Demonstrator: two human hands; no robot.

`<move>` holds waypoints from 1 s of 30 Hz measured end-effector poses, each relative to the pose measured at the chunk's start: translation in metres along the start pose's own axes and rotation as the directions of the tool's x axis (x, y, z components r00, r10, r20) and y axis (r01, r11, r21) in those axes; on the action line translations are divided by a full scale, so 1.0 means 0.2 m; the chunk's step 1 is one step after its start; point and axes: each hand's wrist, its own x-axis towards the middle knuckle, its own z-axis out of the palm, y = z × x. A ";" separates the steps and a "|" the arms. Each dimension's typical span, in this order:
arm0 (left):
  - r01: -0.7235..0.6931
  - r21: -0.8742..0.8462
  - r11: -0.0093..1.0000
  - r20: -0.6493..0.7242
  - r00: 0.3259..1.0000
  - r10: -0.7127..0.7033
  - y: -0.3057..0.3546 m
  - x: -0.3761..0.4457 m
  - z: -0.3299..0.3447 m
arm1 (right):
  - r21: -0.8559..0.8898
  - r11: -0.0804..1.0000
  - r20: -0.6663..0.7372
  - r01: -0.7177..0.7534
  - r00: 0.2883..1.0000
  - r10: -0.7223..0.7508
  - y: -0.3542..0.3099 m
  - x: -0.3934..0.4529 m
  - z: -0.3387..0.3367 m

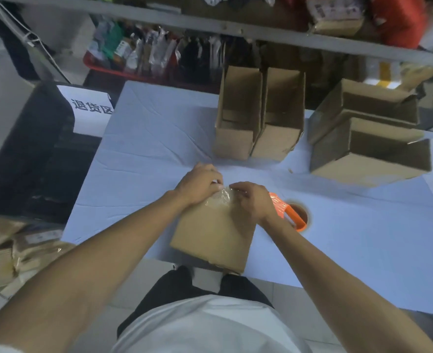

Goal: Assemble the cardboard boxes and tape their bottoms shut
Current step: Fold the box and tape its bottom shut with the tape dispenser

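A small brown cardboard box (214, 234) lies bottom-up at the near edge of the white table (144, 149). Clear tape (221, 197) runs over its far edge, crinkled there. My left hand (197, 183) presses on the box's far left corner, fingertips on the tape. My right hand (252, 200) presses the tape from the right, fingers curled down onto it. Just right of that hand lies an orange tape dispenser (290, 215) with its brown tape roll, partly hidden by my wrist.
Two open assembled boxes (258, 115) stand side by side at the back middle. Two bigger open boxes (368, 146) sit stacked at the right. A black bin (29, 154) with a white sign stands left of the table. Flat cardboard (19, 253) lies on the floor at left. Shelves of packaged goods behind.
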 end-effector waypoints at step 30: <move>0.446 -0.457 0.769 -0.435 0.642 -0.631 -0.77 -0.25 -0.36 | -0.234 0.918 -0.213 -0.321 0.938 0.274 -0.45 0.23 0.42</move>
